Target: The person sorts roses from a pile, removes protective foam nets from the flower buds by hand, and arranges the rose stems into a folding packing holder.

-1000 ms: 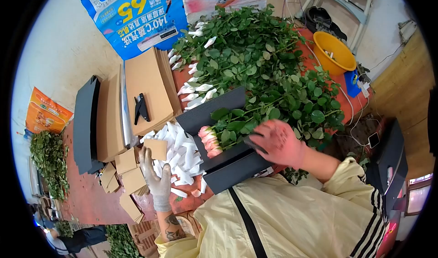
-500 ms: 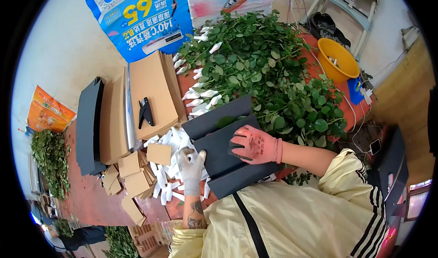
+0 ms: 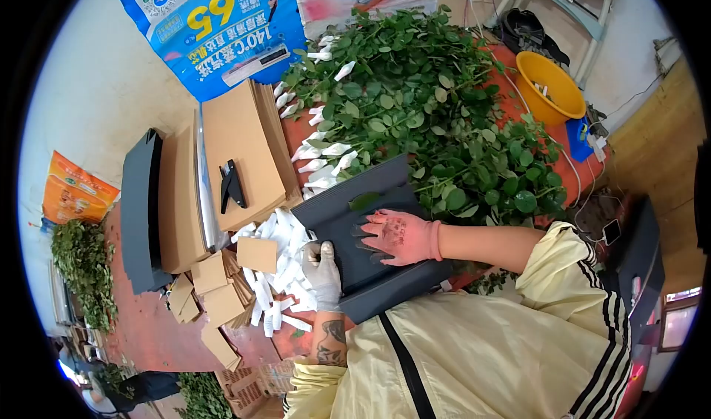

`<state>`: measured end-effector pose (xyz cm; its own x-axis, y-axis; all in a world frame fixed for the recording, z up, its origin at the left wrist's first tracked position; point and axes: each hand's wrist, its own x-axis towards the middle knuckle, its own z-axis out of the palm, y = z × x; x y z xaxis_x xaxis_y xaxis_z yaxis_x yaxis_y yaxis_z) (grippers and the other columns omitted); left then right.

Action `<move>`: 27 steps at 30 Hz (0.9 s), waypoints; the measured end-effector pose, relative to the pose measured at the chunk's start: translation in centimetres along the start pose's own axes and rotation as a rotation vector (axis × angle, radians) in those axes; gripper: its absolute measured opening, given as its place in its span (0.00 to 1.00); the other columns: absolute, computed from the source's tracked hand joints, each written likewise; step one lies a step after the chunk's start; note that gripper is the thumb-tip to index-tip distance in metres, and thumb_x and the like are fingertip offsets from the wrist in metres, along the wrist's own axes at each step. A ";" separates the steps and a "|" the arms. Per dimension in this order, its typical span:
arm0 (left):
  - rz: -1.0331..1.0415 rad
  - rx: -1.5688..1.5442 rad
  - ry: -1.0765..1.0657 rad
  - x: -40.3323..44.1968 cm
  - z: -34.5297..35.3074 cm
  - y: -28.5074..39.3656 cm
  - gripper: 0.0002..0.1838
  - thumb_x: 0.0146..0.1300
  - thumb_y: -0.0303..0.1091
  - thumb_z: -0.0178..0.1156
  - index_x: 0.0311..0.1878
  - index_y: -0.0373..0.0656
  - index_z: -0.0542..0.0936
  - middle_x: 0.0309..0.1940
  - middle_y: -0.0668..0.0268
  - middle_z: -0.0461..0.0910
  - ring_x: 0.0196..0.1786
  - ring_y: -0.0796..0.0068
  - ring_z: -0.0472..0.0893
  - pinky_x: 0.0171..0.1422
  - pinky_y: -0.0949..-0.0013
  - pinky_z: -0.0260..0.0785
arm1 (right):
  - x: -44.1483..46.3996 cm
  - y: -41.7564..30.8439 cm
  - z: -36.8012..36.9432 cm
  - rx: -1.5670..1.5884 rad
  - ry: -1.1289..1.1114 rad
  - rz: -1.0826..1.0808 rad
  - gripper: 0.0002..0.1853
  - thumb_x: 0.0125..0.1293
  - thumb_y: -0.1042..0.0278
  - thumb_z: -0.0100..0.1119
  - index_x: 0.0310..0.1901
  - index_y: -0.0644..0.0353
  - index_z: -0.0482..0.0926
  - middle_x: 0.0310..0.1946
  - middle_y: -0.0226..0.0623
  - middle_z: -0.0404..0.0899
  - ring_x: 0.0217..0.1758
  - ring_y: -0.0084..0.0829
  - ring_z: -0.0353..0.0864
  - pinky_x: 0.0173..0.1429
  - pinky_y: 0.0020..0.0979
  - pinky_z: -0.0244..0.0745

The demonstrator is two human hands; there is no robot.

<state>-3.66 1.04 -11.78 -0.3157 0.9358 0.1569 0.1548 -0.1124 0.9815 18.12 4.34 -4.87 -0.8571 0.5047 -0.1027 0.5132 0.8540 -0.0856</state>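
Note:
A folded black corrugated sheet (image 3: 363, 260) lies in front of me, its upper and lower flaps raised. My right hand (image 3: 400, 238), in a pink glove with dark fingers, rests flat on its middle panel, fingers spread. At the sheet's left edge is my left hand (image 3: 322, 272) in a whitish glove, its fingers curled against that edge. A green leaf (image 3: 364, 200) shows at the upper fold. Beside my left hand lies a heap of white paper strips (image 3: 285, 256), with a small brown cardboard square (image 3: 257, 255) on top.
Leafy green stems (image 3: 437, 115), several with white-wrapped heads (image 3: 337, 149), cover the back of the red table (image 3: 148, 330). A black stapler (image 3: 232, 186) lies on stacked brown cardboard (image 3: 248, 134). Black sheets (image 3: 141, 212) stand farther left. A yellow bowl (image 3: 549, 89) sits at right.
My right hand has gone from curled to spread flat, shifting slightly left. My left hand has moved right and downward along the sheet's edge. The middle panel looks pressed lower between the flaps.

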 end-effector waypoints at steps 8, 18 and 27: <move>-0.150 -0.060 0.004 -0.3 -0.1 -0.4 0.15 0.63 0.35 0.61 0.26 0.42 0.67 0.22 0.75 0.62 0.28 0.84 0.58 0.32 0.77 0.55 | 1.5 -1.9 -1.2 -0.081 -0.145 0.097 0.33 0.65 0.44 0.43 0.63 0.62 0.65 0.66 0.49 0.61 0.69 0.49 0.57 0.73 0.45 0.47; -0.210 -0.161 -0.073 -0.1 -1.2 0.6 0.09 0.62 0.34 0.62 0.36 0.38 0.75 0.30 0.74 0.71 0.32 0.84 0.65 0.39 0.80 0.61 | 1.3 -1.4 -1.9 -0.013 0.023 0.115 0.31 0.64 0.43 0.42 0.62 0.58 0.66 0.65 0.45 0.62 0.68 0.47 0.58 0.72 0.45 0.48; 0.167 0.017 -0.263 -1.5 -3.7 5.3 0.06 0.51 0.22 0.56 0.34 0.35 0.77 0.37 0.59 0.77 0.44 0.66 0.75 0.51 0.66 0.67 | 1.0 -2.4 -7.5 0.151 0.157 0.182 0.18 0.59 0.60 0.49 0.52 0.47 0.73 0.53 0.32 0.73 0.45 0.30 0.76 0.50 0.31 0.69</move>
<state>-5.79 -2.23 -6.42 -0.0319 0.9594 0.2803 0.2010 -0.2685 0.9421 15.73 3.75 2.63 -0.7407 0.6715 0.0241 0.6500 0.7251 -0.2276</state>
